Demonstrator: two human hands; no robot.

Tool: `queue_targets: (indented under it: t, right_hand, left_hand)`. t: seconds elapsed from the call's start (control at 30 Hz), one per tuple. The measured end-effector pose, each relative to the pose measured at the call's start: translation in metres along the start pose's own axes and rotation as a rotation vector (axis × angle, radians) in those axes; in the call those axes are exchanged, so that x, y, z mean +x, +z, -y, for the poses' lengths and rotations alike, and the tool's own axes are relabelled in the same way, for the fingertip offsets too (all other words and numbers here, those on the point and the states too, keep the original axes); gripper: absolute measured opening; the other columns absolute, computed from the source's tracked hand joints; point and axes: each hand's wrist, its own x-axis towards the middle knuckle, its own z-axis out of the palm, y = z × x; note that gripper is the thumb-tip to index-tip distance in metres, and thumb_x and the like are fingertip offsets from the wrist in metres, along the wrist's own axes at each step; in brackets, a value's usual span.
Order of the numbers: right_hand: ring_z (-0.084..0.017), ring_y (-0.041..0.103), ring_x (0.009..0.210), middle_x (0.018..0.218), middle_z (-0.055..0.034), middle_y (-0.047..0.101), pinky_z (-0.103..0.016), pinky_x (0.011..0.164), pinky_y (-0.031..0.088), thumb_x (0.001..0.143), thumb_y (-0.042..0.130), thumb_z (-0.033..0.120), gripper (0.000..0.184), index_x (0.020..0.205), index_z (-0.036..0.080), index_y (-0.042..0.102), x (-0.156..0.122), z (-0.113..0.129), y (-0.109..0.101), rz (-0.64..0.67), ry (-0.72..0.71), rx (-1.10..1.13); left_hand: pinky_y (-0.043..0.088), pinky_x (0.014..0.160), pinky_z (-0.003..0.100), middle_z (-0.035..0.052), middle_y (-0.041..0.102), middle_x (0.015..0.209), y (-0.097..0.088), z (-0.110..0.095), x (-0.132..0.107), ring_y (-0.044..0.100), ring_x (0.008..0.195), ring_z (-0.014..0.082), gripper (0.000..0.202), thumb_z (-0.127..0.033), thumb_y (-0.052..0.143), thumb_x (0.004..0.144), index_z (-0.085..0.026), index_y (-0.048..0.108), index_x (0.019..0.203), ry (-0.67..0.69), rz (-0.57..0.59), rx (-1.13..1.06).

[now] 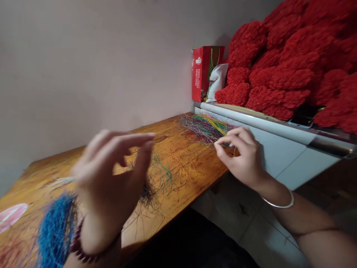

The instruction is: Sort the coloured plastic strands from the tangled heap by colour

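A tangled pile of thin multicoloured threads [206, 128] lies at the far end of the wooden tabletop [184, 182]. My right hand [240, 158] is at the pile's near edge, with thumb and fingertips pinched together on a few strands. My left hand [110, 178] is blurred and hangs above the table, fingers apart, with nothing visible in it. Just below it lies a bundle of blue fibres [55, 232]. Loose orange, green and dark threads [164, 171] are strewn across the wood between my hands.
Large red fluffy bundles [284, 70] are heaped on a white cabinet [281, 152] along the table's right side. A red box [203, 69] and a white bag [216, 81] stand against the wall. A pink round patch [11, 216] lies at the table's left edge.
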Motion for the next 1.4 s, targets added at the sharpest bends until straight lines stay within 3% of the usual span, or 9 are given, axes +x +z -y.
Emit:
queue_targets:
  t: [0.2, 0.33, 0.63, 0.77, 1.07, 1.23, 1.4]
  right_hand:
    - [-0.019, 0.056, 0.085, 0.087, -0.0041, 0.056, -0.036, 0.079, 0.046, 0.088, 0.069, 0.019, 0.006, 0.093, 0.02, 0.066, 0.0, 0.029, 0.02, 0.053, -0.034, 0.226]
    - [-0.018, 0.055, 0.085, 0.087, -0.0034, 0.055, -0.036, 0.078, 0.046, 0.087, 0.069, 0.015, 0.009, 0.094, 0.02, 0.066, -0.007, 0.031, 0.019, 0.043, -0.006, 0.306]
    - [-0.018, 0.055, 0.081, 0.084, -0.0027, 0.055, -0.035, 0.071, 0.047, 0.085, 0.068, 0.016, 0.01, 0.092, 0.022, 0.066, -0.021, 0.024, 0.016, -0.031, 0.092, 0.357]
    - [-0.018, 0.055, 0.079, 0.084, -0.0034, 0.055, -0.033, 0.064, 0.046, 0.084, 0.067, 0.016, 0.008, 0.089, 0.023, 0.066, -0.02, 0.024, 0.017, -0.047, 0.141, 0.376]
    - [-0.018, 0.054, 0.078, 0.083, -0.0034, 0.055, -0.032, 0.064, 0.046, 0.085, 0.067, 0.015, 0.009, 0.09, 0.023, 0.066, -0.025, 0.026, 0.023, -0.076, 0.175, 0.42]
    - [-0.019, 0.055, 0.082, 0.085, -0.0036, 0.055, -0.035, 0.072, 0.047, 0.085, 0.068, 0.015, 0.01, 0.093, 0.022, 0.067, -0.026, 0.028, 0.022, -0.023, 0.112, 0.397]
    - [-0.019, 0.058, 0.085, 0.087, -0.0036, 0.058, -0.038, 0.077, 0.049, 0.086, 0.07, 0.019, 0.012, 0.097, 0.024, 0.069, -0.025, 0.03, 0.022, 0.04, 0.036, 0.372]
  left_hand:
    - [0.053, 0.082, 0.032, 0.0036, 0.075, 0.099, 0.041, -0.004, -0.009, 0.066, 0.09, 0.0186, 0.019, -0.022, 0.069, 0.091, -0.021, 0.072, 0.11, 0.139, 0.284, -0.03]
    - [0.052, 0.072, 0.028, 0.0023, 0.074, 0.086, 0.047, -0.007, -0.017, 0.066, 0.079, 0.0162, 0.013, -0.022, 0.068, 0.092, -0.02, 0.074, 0.104, 0.136, 0.326, -0.084]
    - [0.053, 0.073, 0.028, 0.0028, 0.075, 0.087, 0.059, 0.001, -0.017, 0.067, 0.079, 0.0158, 0.009, -0.024, 0.068, 0.093, -0.021, 0.075, 0.096, 0.09, 0.361, -0.177]
    - [0.054, 0.076, 0.028, 0.0031, 0.075, 0.088, 0.062, 0.001, -0.017, 0.068, 0.081, 0.0151, 0.009, -0.025, 0.068, 0.093, -0.02, 0.075, 0.096, 0.052, 0.374, -0.242]
    - [0.054, 0.077, 0.029, 0.0047, 0.074, 0.088, 0.055, -0.005, -0.018, 0.067, 0.082, 0.0165, 0.009, -0.023, 0.066, 0.094, -0.02, 0.074, 0.096, 0.085, 0.376, -0.212]
    - [0.053, 0.078, 0.029, 0.0028, 0.073, 0.087, 0.051, -0.005, -0.017, 0.066, 0.083, 0.0166, 0.007, -0.024, 0.066, 0.094, -0.02, 0.072, 0.094, 0.178, 0.411, -0.136]
    - [0.052, 0.077, 0.029, 0.0024, 0.073, 0.087, 0.05, -0.004, -0.017, 0.066, 0.083, 0.0168, 0.008, -0.025, 0.064, 0.095, -0.021, 0.071, 0.096, 0.187, 0.443, -0.118]
